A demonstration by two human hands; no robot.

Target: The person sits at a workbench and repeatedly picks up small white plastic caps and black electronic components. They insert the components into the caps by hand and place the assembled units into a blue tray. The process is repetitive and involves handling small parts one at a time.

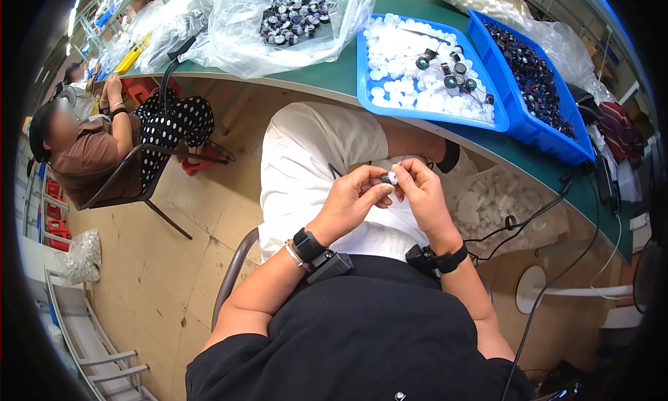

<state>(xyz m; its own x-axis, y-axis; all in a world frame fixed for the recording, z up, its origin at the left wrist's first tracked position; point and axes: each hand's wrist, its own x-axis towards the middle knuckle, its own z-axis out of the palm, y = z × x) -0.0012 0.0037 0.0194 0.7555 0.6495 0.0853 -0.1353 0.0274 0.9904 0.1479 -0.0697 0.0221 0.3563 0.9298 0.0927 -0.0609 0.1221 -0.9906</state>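
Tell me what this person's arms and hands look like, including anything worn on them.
The left fingers and right fingers are ungloved. Black short sleeves leave the forearms uncovered. Each wrist wears a black strap with a dark, boxy module; the left also has a pale bracelet. Black cables show near the right wrist, but their attachment is unclear.

The left hand [358, 195] is near the centre, thumb and bent forefinger pinched together, other fingers curled; the right hand [421, 192], just beside it at three o'clock, pinches with thumb and forefinger too; both arms are bent, the left arm [268, 289] coming from seven o'clock, the right arm [467, 289] from between four and five o'clock.
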